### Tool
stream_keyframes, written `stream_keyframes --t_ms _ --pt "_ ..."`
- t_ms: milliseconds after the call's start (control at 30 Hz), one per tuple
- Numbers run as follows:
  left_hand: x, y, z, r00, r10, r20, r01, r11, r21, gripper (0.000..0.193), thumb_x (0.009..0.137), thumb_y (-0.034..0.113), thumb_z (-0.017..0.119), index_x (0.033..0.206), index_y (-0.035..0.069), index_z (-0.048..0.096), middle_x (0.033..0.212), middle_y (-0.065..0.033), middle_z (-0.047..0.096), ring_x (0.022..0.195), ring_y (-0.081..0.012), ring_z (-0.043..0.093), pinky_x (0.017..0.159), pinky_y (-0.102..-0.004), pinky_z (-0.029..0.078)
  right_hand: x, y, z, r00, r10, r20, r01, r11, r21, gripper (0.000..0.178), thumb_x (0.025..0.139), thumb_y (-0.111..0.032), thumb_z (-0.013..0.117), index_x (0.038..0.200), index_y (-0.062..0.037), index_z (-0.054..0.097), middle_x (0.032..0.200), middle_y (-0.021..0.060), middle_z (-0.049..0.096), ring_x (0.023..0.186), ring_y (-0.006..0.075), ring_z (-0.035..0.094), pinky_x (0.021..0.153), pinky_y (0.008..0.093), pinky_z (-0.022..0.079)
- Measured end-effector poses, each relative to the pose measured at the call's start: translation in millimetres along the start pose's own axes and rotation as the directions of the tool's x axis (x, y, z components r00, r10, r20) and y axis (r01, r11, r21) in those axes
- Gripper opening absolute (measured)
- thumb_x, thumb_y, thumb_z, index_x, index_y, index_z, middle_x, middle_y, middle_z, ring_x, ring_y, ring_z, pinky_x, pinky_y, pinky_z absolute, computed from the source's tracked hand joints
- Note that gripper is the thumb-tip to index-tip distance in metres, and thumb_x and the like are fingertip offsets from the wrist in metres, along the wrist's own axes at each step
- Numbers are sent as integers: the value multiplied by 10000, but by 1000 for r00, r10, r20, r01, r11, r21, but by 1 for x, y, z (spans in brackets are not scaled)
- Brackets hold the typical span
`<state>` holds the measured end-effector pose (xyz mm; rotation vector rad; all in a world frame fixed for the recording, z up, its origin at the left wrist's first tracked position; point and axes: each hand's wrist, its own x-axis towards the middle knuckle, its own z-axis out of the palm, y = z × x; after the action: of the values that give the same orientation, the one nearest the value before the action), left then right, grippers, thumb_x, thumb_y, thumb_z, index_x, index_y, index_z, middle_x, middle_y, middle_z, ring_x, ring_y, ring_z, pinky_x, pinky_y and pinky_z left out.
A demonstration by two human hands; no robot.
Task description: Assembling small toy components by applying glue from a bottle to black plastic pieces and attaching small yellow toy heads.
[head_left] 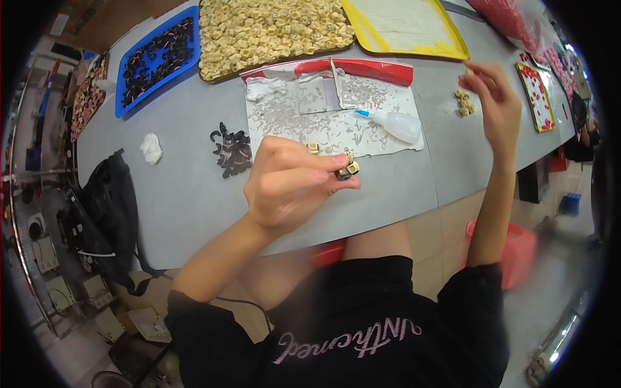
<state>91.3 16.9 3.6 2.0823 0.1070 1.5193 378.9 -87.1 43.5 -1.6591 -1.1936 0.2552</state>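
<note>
My left hand point(284, 181) pinches a small black curved piece point(343, 175) between thumb and fingers. Cream cube-shaped beads point(352, 167) sit on or against it. Over the right part of the table my right hand point(495, 103) is raised, thumb and fingertips drawn together; whether something tiny is between them is too small to tell. Just left of that hand lies a little pile of cream beads point(464, 103). Beyond my left hand, a white sheet point(278, 119) carries grey glue-like smears, a loose cream bead point(313, 148) and a white squeeze bottle point(398, 127) with a blue tip.
Black curved pieces point(231, 152) lie left of the sheet, beside a crumpled white tissue point(151, 149). Farther back stand a blue tray point(121, 97) of black pieces, a bead-filled tray point(275, 35) and a yellow-rimmed tray point(404, 26). A black bag point(107, 216) hangs at the left edge.
</note>
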Motion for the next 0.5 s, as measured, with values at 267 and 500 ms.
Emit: stream_keyframes --t_ms 267,500 --pt "-3 8 -2 996 11 92 -7 999 -43 586 594 97 847 1003 133 428 904 -27 657 665 -127 485 565 -235 369 -79 -51 68 980 -184 69 126 857 499 276 731 131 634 985 51 562 962 146 554 898 212 570 792 322 509" --pt "-3 9 1 997 -3 74 10 996 -90 587 593 107 847 1015 132 441 925 -31 665 671 -126 489 550 -226 362 -95 -63 97 981 -179 75 105 813 572 284 684 126 681 935 24 596 931 169 601 871 242 614 761 305 500"
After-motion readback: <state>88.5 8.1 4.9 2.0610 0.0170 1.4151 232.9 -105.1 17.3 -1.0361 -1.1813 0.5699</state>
